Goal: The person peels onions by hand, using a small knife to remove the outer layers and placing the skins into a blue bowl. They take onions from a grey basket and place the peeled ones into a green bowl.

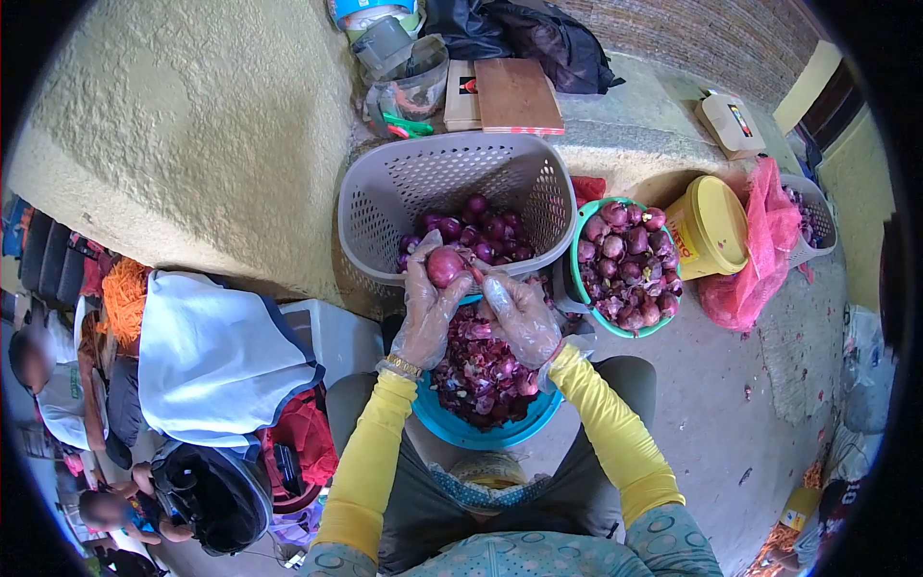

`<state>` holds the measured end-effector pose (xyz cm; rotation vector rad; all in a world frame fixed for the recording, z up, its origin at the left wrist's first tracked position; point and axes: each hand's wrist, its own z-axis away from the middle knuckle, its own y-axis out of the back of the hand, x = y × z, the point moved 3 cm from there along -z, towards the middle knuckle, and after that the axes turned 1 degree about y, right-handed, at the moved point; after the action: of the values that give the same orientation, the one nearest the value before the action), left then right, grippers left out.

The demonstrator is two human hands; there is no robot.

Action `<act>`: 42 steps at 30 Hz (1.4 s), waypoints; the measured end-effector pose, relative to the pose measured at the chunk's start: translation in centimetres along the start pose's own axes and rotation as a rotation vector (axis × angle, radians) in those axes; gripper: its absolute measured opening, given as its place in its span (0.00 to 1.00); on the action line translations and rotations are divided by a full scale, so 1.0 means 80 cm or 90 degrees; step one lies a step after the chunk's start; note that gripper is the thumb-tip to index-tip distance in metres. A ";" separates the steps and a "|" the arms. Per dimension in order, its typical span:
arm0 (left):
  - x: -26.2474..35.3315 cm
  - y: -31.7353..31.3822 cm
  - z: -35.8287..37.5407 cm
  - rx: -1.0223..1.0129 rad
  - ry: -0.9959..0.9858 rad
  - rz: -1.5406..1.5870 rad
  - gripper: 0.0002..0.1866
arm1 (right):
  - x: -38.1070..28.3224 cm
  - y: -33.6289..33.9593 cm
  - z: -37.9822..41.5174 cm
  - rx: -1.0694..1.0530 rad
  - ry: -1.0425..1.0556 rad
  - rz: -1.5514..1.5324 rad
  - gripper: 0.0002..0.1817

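My left hand [426, 313], in a clear plastic glove, is closed around a red onion [445, 266]. My right hand [520, 320], gloved the same way, has its fingers pinched together close to the onion's right side; what they grip is too small to make out. Below both hands is a blue basin [478, 441] heaped with purple onion skins [481, 375]. Just beyond them stands a grey perforated basket [361, 207] with shiny peeled red onions [486, 231] inside. To the right, a green-rimmed tub [581, 274] holds many dull, unpeeled onions [625, 260].
Right of the tub are a yellow bucket [710, 226] and a pink mesh sack [760, 260]. A wooden board [519, 94] lies on the ledge behind the basket. White cloth [216, 356] and a black bag [212, 500] are at left, with people beyond.
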<state>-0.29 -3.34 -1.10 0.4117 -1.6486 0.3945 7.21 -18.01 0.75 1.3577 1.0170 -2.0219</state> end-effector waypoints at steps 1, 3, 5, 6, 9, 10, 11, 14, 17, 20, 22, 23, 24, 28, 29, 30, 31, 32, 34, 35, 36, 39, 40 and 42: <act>0.001 0.000 0.000 -0.001 0.001 0.002 0.37 | 0.001 0.000 0.000 0.006 -0.001 0.013 0.27; 0.000 0.000 0.000 0.001 0.004 0.004 0.37 | 0.004 0.001 -0.002 0.000 0.001 -0.010 0.27; 0.000 -0.001 0.000 0.003 0.006 0.007 0.38 | 0.004 0.001 -0.003 -0.005 0.002 -0.032 0.27; 0.001 -0.001 0.000 0.011 0.006 0.007 0.38 | 0.002 0.000 -0.003 -0.004 0.012 -0.039 0.27; 0.008 -0.004 0.001 0.037 -0.021 -0.027 0.35 | 0.005 0.001 -0.004 -0.002 0.009 -0.059 0.27; 0.010 -0.005 0.001 0.055 -0.048 -0.060 0.33 | 0.007 0.002 -0.004 -0.001 -0.005 -0.072 0.27; 0.007 -0.004 0.001 0.055 -0.048 -0.060 0.33 | 0.007 0.003 -0.004 0.000 -0.005 -0.072 0.27; 0.001 -0.003 -0.001 0.022 -0.051 -0.056 0.33 | 0.003 0.002 -0.002 0.002 -0.041 -0.073 0.27; 0.001 -0.004 0.000 0.024 -0.061 -0.058 0.33 | 0.000 0.002 -0.001 0.002 -0.033 -0.051 0.28; -0.007 -0.003 -0.001 -0.012 -0.032 0.015 0.36 | -0.013 0.003 0.004 -0.021 -0.045 -0.032 0.30; -0.006 -0.004 -0.002 -0.014 -0.081 -0.040 0.35 | -0.018 0.002 0.006 -0.056 -0.044 -0.070 0.31; -0.007 -0.003 -0.001 -0.015 -0.081 -0.040 0.35 | -0.016 0.004 0.006 -0.055 -0.044 -0.071 0.31; -0.001 -0.004 0.001 -0.008 -0.115 -0.102 0.34 | -0.012 0.006 0.004 -0.068 -0.059 -0.109 0.32; 0.015 -0.006 0.006 0.004 -0.131 -0.164 0.33 | -0.018 0.004 0.006 -0.089 -0.075 -0.168 0.34; 0.015 -0.007 0.006 0.003 -0.131 -0.164 0.33 | -0.019 0.001 0.007 -0.088 -0.075 -0.168 0.34; 0.016 -0.007 0.007 0.002 -0.144 -0.170 0.33 | -0.020 -0.002 0.006 -0.069 -0.076 -0.173 0.34; 0.017 -0.007 0.007 0.000 -0.156 -0.177 0.34 | -0.020 -0.003 0.006 -0.049 -0.078 -0.179 0.35; 0.014 -0.008 0.007 0.000 -0.156 -0.177 0.34 | -0.017 -0.002 0.006 -0.049 -0.079 -0.179 0.35; 0.012 -0.008 0.006 0.012 -0.196 -0.188 0.34 | -0.014 0.001 0.003 -0.072 -0.051 -0.171 0.34; 0.010 -0.007 0.007 0.012 -0.195 -0.189 0.34 | -0.014 0.001 0.004 -0.073 -0.052 -0.172 0.34; 0.010 -0.007 0.006 0.011 -0.194 -0.197 0.34 | -0.017 0.000 0.006 -0.080 -0.054 -0.164 0.34; 0.011 -0.009 0.008 0.010 -0.200 -0.202 0.34 | -0.023 -0.001 0.012 -0.087 -0.056 -0.157 0.33; 0.014 -0.010 0.009 0.011 -0.207 -0.201 0.34 | -0.023 -0.001 0.012 -0.089 -0.054 -0.158 0.33; 0.017 -0.011 0.011 0.020 -0.207 -0.202 0.33 | -0.018 0.000 0.009 -0.084 -0.043 -0.155 0.32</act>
<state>-0.75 -4.59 0.17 0.7807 -1.8535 0.1178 7.32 -18.60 2.29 1.1355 1.3129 -2.1142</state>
